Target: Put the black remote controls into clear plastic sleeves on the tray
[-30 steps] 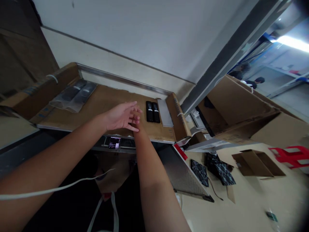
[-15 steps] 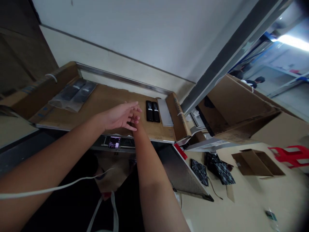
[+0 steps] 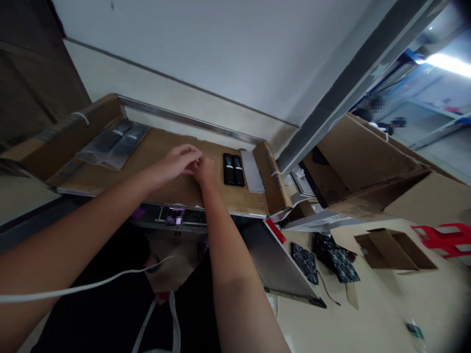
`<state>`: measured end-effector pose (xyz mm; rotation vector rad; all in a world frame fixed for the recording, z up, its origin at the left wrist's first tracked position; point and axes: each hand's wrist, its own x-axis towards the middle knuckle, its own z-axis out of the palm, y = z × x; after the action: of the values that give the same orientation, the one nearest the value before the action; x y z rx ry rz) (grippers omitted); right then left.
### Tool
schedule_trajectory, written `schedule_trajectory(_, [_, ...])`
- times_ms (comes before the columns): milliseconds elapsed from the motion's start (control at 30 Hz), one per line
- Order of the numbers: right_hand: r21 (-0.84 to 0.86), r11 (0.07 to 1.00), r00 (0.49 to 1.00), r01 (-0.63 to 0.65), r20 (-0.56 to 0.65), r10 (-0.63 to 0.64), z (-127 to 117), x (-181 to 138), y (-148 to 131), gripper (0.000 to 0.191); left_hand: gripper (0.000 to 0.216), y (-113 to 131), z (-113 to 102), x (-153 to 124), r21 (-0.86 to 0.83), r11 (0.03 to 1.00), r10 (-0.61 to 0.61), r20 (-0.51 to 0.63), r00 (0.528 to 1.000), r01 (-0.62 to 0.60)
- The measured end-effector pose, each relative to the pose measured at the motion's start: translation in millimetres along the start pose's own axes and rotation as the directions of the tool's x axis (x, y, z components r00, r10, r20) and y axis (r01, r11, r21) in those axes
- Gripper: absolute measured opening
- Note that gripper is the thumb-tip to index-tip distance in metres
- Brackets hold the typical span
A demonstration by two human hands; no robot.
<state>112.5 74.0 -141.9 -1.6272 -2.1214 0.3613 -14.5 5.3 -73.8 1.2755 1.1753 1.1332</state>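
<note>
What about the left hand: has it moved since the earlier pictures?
Yes. The left hand drew slightly left, away from the two black rectangular devices on the cardboard, and its fingers curled.

Cannot tell whether anything sits pinched between left hand (image 3: 175, 164) and right hand (image 3: 203, 170), fingers overlapping; cannot read small screen (image 3: 175, 215), blurred; cannot make out blurred figures (image 3: 372, 102) far right, nor tiny object (image 3: 415, 329) lower right; white cord (image 3: 73, 289) cut off at left edge.
</note>
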Motion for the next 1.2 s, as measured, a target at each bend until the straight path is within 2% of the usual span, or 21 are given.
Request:
schedule_trajectory(33, [0.01,1.0,1.0,0.009,-0.025,-0.009,1,1,-1,0.035,0.03,-4,-15,5,0.228,0.971,0.102,-0.145,0.984,-0.067])
schedule_trajectory(67, [0.02,1.0,0.999,0.017,-0.049,-0.016,2,1,-1,0.039,0.036,-8,-31,9,0.444,0.893,0.206,-0.244,0.948,-0.08])
schedule_trajectory(100, [0.027,0.999,0.998,0.022,-0.067,-0.02,3,1,-1,0.041,0.045,-12,-47,12,0.619,0.785,0.273,-0.303,0.913,-0.029])
schedule_trajectory(133, [0.029,0.999,0.997,0.023,-0.077,-0.021,4,0,-1,0.043,0.053,-17,-63,13,0.721,0.688,0.259,-0.354,0.898,0.086])
schedule_trajectory(167, [0.028,0.999,0.997,0.022,-0.076,-0.02,5,0,-1,0.043,0.057,-22,-78,14,0.772,0.608,0.185,-0.364,0.913,0.185])
schedule_trajectory(233, [0.025,1.0,0.997,0.017,-0.07,-0.016,7,0,-1,0.042,0.06,-32,-98,13,0.837,0.477,0.1,-0.354,0.93,0.267])
schedule_trajectory(267, [0.023,1.0,0.997,0.017,-0.072,-0.015,7,0,0,0.042,0.06,-36,-104,13,0.856,0.44,0.092,-0.343,0.935,0.271])
schedule_trajectory(333, [0.019,1.0,0.997,0.02,-0.078,-0.018,7,1,0,0.042,0.062,-42,-109,13,0.868,0.414,0.129,-0.353,0.927,0.273])
schedule_trajectory(433, [0.01,1.0,0.996,0.029,-0.088,-0.028,8,1,0,0.042,0.074,-43,-115,20,0.836,0.446,0.113,-0.408,0.906,0.321])
schedule_trajectory(500, [0.006,1.0,0.996,0.025,-0.091,-0.024,9,2,0,0.042,0.079,-40,-122,29,0.802,0.465,0.059,-0.45,0.891,0.374])
schedule_trajectory(600, [0.01,1.0,0.996,0.018,-0.09,-0.017,9,2,1,0.041,0.072,-33,-131,43,0.751,0.472,-0.038,-0.506,0.862,0.462])
schedule_trajectory(700, [0.009,1.0,0.996,0.016,-0.088,-0.015,9,3,1,0.042,0.059,-32,-126,49,0.728,0.48,-0.18,-0.465,0.867,0.49])
schedule_trajectory(767, [0.004,1.0,0.996,0.012,-0.086,-0.011,8,2,0,0.044,0.057,-36,-114,48,0.727,0.53,-0.183,-0.405,0.896,0.437])
schedule_trajectory(900, [0.018,1.0,0.998,0.022,-0.055,-0.021,8,2,-1,0.049,0.046,-58,-84,42,0.738,0.624,0.045,-0.364,0.93,0.259])
schedule_trajectory(967, [0.037,0.999,0.999,0.028,-0.035,-0.026,9,3,-1,0.052,0.04,-71,-72,42,0.735,0.667,0.103,-0.251,0.963,0.12])
schedule_trajectory(1033, [0.065,0.998,0.999,0.02,-0.029,-0.018,9,5,0,0.053,0.036,-84,-62,46,0.726,0.686,0.168,-0.088,0.982,-0.052])
schedule_trajectory(1100, [0.094,0.996,0.999,-0.001,-0.038,0.004,9,7,2,0.051,0.033,-92,-56,52,0.721,0.665,0.251,0.029,0.967,-0.194])
schedule_trajectory(1200, [0.093,0.996,0.997,-0.012,-0.074,0.019,9,7,3,0.043,0.028,-101,-54,63,0.699,0.645,0.35,0.091,0.932,-0.31])
